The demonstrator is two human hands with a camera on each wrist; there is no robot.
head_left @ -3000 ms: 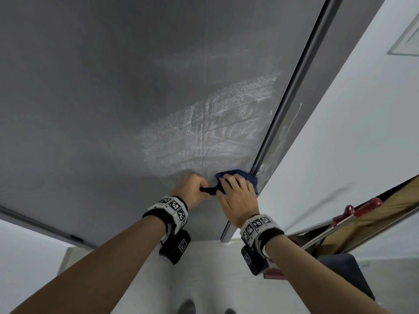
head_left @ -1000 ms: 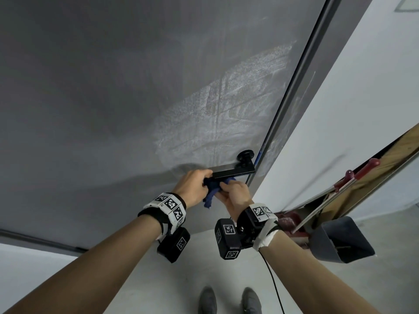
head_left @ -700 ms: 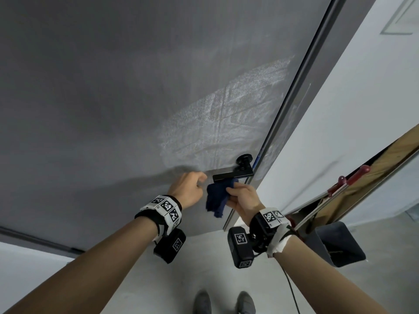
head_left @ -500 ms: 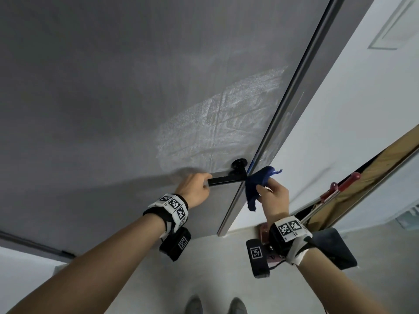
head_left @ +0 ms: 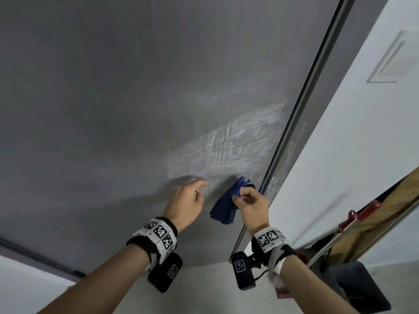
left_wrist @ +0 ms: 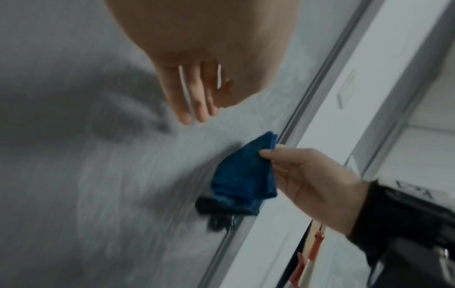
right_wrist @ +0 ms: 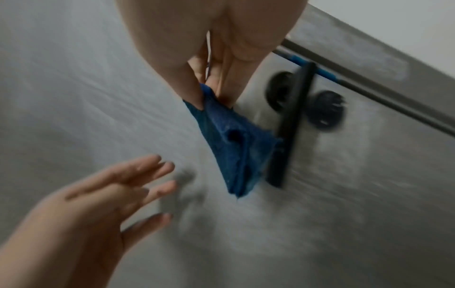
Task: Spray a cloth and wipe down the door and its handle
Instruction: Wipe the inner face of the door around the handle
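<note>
My right hand (head_left: 250, 201) pinches the cloth (head_left: 226, 206) against the handle (right_wrist: 288, 136) near the door (head_left: 113, 109) edge; my left hand (head_left: 186, 205) hovers beside it, fingers released.

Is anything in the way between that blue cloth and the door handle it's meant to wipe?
Nothing visible. The blue cloth, pinched by the right hand, hangs right beside the black handle; the left hand is off to the side.

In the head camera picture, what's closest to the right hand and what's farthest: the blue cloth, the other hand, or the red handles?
1. Blue cloth: pinched in the right hand.
2. Left hand: left of the cloth, by the door.
3. Red handles: off right, by the wall.
</note>
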